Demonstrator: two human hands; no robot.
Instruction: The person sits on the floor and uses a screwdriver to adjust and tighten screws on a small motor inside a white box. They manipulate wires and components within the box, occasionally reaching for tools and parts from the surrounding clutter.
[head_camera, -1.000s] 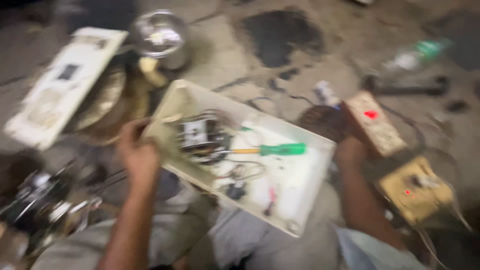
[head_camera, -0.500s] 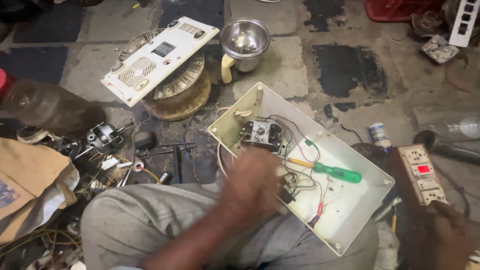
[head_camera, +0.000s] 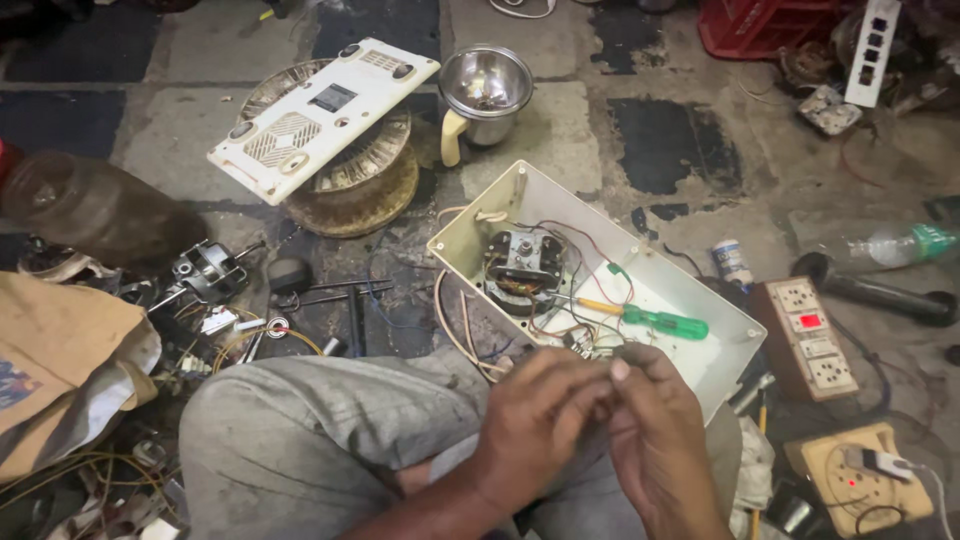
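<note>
One motor (head_camera: 522, 268) and green screwdriver (head_camera: 650, 320) lie inside the open casing (head_camera: 735, 335).

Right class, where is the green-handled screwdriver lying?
In the head view, the screwdriver lies inside the open casing, right of the motor, just beyond both hands.

I sit on a worn stone floor (head_camera: 600, 90) of grey slabs, stained with dark oily patches and split by cracked joints. Light falls evenly from above, with soft shadows. Far left, a white appliance base plate (head_camera: 320, 115) leans on a round wire fan guard (head_camera: 350, 180); just right of it stands a steel mixer jar (head_camera: 485, 90). A red crate (head_camera: 765, 25) sits at the far right corner. To the right lie a plastic bottle (head_camera: 895, 245) and 2 switch boards (head_camera: 812, 335). Near left, brown cloth (head_camera: 60, 360) covers tangled wires and a small motor (head_camera: 205, 272).
</note>
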